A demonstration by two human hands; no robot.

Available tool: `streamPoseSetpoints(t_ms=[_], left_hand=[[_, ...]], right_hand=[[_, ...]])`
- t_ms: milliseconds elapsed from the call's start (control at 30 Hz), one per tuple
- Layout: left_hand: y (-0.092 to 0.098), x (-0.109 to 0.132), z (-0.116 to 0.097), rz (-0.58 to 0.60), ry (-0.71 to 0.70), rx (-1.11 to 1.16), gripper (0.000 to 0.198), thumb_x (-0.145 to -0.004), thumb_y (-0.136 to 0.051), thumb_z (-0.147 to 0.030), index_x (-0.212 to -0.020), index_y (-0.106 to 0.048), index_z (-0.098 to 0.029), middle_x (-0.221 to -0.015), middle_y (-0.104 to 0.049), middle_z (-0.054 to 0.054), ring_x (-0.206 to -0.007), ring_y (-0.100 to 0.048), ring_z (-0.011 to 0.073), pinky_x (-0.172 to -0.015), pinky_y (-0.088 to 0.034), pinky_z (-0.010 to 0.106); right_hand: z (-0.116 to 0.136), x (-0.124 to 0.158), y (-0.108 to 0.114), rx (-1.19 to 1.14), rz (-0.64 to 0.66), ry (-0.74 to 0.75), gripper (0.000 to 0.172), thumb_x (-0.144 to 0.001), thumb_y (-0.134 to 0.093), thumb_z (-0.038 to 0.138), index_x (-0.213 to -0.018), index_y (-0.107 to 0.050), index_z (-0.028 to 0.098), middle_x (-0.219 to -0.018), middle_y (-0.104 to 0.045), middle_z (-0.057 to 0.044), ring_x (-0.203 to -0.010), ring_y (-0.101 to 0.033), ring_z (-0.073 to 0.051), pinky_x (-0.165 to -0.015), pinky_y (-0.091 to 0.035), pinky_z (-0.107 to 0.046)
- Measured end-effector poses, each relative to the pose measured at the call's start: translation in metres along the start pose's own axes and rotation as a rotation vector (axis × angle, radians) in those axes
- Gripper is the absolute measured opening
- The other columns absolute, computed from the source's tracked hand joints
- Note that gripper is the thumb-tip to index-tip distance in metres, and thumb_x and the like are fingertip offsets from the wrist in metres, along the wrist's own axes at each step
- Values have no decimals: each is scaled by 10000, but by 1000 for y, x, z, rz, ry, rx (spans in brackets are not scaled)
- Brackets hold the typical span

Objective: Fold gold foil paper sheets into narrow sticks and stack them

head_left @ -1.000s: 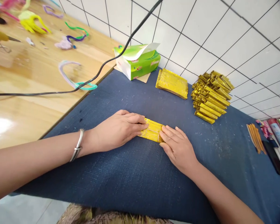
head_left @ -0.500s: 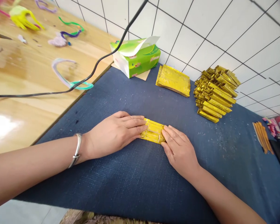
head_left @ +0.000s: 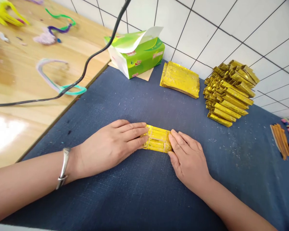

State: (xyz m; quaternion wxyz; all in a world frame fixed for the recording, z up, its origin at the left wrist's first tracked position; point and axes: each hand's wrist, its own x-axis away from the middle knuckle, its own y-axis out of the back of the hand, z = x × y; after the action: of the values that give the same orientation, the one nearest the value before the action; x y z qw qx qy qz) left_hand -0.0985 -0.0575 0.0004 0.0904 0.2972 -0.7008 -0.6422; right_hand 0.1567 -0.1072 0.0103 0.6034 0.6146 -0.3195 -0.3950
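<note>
A small rectangle of folded gold foil paper (head_left: 157,138) lies flat on the dark blue mat in the middle of the view, pale lines running across its face. My left hand (head_left: 110,144), with a silver bangle at the wrist, lies palm down with outstretched fingers resting over the paper's left end. At the right end, my right hand (head_left: 189,155) has its fingertips and thumb closed on the paper's edge. The parts of the paper beneath both sets of fingers are hidden.
Behind the hands are a green tissue pack (head_left: 144,57), a stack of flat gold sheets (head_left: 180,78) and a pile of folded gold tubes (head_left: 231,93). Brown strips (head_left: 281,141) lie at the right. A black cable (head_left: 86,67) hangs across the wooden table (head_left: 19,83), near a headband (head_left: 48,73).
The whole view has shifted and come slightly closer. Both hands stay on the gold foil paper; a bit more of its left part shows now.
</note>
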Motion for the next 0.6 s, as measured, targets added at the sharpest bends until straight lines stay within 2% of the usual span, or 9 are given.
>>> streamPoseSetpoints(t_ms=[267, 600], left_hand=[[-2, 1, 4, 6, -8, 63, 282, -930, -421, -241, -1178, -551, -208, -1281, -553, 43, -1203, -491, 183, -980, -388, 348], [-1, 1, 6, 15, -5, 115, 193, -929, -423, -248, -1015, -595, -229, -1229, -587, 25, -1197, -496, 169, -955, -383, 339]], right_hand=[[-5, -1, 0, 9, -2, 31, 428, -906, -451, 289, -1318, -451, 174, -1384, -454, -27, -1188, -440, -245, -947, -369, -410], [-12, 2, -3, -130, -30, -15, 345, -912, -444, 263, -1252, -501, 261, -1345, -499, 22, -1196, -427, -230, -945, -367, -423]])
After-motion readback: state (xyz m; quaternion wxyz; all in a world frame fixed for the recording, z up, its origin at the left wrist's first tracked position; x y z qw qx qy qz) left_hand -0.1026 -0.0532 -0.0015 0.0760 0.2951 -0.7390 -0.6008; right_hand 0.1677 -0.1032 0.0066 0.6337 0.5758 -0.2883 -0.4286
